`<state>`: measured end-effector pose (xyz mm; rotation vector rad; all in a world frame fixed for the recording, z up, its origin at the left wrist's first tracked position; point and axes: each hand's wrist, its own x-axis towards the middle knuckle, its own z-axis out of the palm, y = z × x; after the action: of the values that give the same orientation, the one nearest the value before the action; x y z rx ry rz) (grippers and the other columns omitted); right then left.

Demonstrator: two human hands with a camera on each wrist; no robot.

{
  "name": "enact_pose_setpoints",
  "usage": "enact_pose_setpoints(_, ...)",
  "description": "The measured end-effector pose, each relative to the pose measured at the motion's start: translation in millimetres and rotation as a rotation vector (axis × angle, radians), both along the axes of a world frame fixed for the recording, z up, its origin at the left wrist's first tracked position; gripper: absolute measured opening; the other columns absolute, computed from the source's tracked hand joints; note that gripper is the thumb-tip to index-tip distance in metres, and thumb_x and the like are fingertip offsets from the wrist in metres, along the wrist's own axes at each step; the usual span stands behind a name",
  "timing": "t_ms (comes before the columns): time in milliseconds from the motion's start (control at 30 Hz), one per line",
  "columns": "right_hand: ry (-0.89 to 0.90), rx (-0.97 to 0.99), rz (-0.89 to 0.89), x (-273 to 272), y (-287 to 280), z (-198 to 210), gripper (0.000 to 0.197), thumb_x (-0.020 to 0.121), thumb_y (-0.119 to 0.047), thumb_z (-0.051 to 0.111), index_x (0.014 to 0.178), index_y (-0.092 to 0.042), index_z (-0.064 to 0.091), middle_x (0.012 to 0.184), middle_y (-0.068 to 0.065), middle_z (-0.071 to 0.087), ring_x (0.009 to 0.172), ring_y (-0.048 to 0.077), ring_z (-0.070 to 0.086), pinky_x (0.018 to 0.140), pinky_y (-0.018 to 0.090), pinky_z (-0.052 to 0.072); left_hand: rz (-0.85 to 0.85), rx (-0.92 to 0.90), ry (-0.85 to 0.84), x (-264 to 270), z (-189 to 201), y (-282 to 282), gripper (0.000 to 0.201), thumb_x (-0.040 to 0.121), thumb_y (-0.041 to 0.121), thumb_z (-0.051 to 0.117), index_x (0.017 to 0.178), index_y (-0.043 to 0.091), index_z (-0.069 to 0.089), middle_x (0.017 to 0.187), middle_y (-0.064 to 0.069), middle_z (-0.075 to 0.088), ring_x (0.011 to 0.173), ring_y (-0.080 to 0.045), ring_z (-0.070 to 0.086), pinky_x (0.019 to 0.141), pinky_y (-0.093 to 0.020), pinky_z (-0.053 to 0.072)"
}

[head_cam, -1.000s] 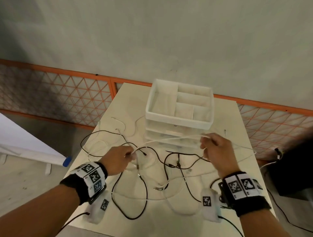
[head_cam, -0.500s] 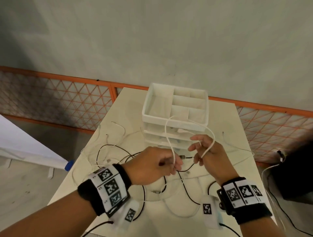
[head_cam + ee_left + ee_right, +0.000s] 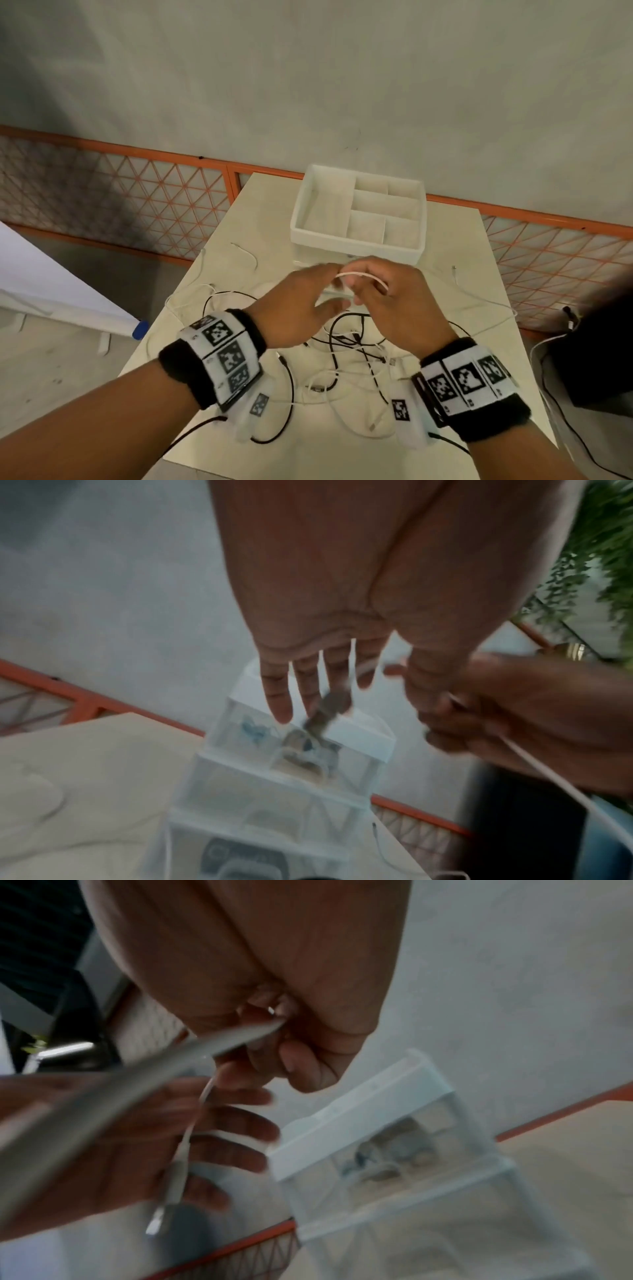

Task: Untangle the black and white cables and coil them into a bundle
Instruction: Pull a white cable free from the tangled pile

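Observation:
Both hands are raised close together in front of the white drawer unit [image 3: 356, 247]. My right hand [image 3: 394, 305] grips a white cable [image 3: 363, 274], which loops over its curled fingers [image 3: 301, 1066]. The cable's plug end [image 3: 171, 1185] hangs in front of my left palm. My left hand [image 3: 305, 305] is beside the right one with straight, spread fingers [image 3: 278, 696], and I see nothing gripped in it. Black cables [image 3: 331, 346] lie tangled with other white cables [image 3: 479, 301] on the beige table [image 3: 455, 246] under the hands.
The drawer unit [image 3: 356, 737] has an open divided tray on top and stands at the table's far middle. An orange mesh fence [image 3: 102, 192] runs behind the table. A black object [image 3: 603, 359] sits off the right edge, and a white board [image 3: 51, 281] off the left.
My left hand swung in to the right hand, then opened its fingers. Both hands rose toward the drawer unit, and the white loop on the right fingers got smaller.

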<state>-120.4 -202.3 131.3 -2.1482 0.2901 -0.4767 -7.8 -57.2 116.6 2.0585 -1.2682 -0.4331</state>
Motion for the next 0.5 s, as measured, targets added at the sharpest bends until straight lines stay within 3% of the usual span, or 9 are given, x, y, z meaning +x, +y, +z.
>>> enact_pose_setpoints(33,-0.021,0.001,-0.007,5.6,4.5,3.5,0.013,0.096,-0.014,0.064,0.093,-0.02,0.074,0.075,-0.011,0.073,0.065,0.01,0.067,0.06,0.015,0.049,0.044,-0.039,0.082,-1.4,3.5,-4.7,0.011,0.1,0.022,0.052,0.103,0.02,0.062,0.087,0.007,0.07,0.08,-0.017,0.065,0.07,-0.028,0.05)
enact_pose_setpoints(67,-0.025,-0.007,-0.039,9.2,4.9,4.3,0.011,0.096,-0.016,0.064,0.091,-0.02,0.072,0.072,-0.005,0.072,0.063,0.014,0.066,0.058,0.023,0.051,0.113,-0.095,0.17,4.0,3.6,-6.2,0.02,0.102,0.022,0.047,0.088,0.021,0.062,0.065,0.012,0.066,0.062,-0.022,0.062,0.059,-0.031,0.05)
enact_pose_setpoints(133,0.038,-0.061,-0.147,10.4,-6.9,-3.3,0.012,0.096,-0.022,0.063,0.086,-0.022,0.069,0.065,0.003,0.068,0.06,0.021,0.064,0.058,0.034,0.051,0.282,-0.174,0.26,21.9,11.0,0.8,0.033,0.103,0.019,0.043,0.075,0.025,0.059,0.046,0.014,0.052,0.049,-0.018,0.046,0.048,-0.027,0.041)
enact_pose_setpoints(267,0.43,-0.162,-0.413,-12.4,-37.8,-59.9,0.032,0.095,-0.025,0.06,0.064,-0.027,0.052,0.058,-0.008,0.055,0.057,0.012,0.053,0.057,0.026,0.04,0.541,-0.328,0.388,79.5,21.3,35.6,0.031,0.101,0.016,0.041,0.076,0.02,0.06,0.054,0.009,0.037,0.047,-0.01,0.032,0.044,-0.024,0.027)
enact_pose_setpoints(367,0.744,-0.053,-0.482,-25.1,-42.5,-107.0,0.021,0.094,-0.035,0.057,0.076,-0.028,0.066,0.089,0.003,0.071,0.092,0.029,0.066,0.076,0.033,0.047,0.72,-0.356,0.48,116.6,6.8,64.7,0.028,0.098,0.015,0.041,0.077,0.016,0.059,0.054,0.004,0.034,0.045,-0.011,0.029,0.043,-0.023,0.023)
enact_pose_setpoints(433,0.784,0.017,-0.485,-20.5,-38.7,-115.2,0.029,0.096,-0.038,0.055,0.083,-0.019,0.073,0.094,0.007,0.073,0.099,0.033,0.065,0.085,0.036,0.05,0.819,-0.283,0.502,134.1,-11.6,78.8,0.026,0.097,0.019,0.043,0.077,0.015,0.06,0.057,0.001,0.036,0.047,-0.014,0.029,0.045,-0.024,0.023)
enact_pose_setpoints(500,0.702,0.028,-0.453,-5.6,-32.4,-101.8,0.037,0.098,-0.04,0.052,0.075,-0.021,0.074,0.08,0.0,0.071,0.092,0.029,0.066,0.078,0.032,0.044,0.869,-0.122,0.481,143.9,-34.2,89.0,0.028,0.097,0.026,0.046,0.081,0.01,0.062,0.057,0.0,0.038,0.047,-0.016,0.03,0.045,-0.024,0.025)
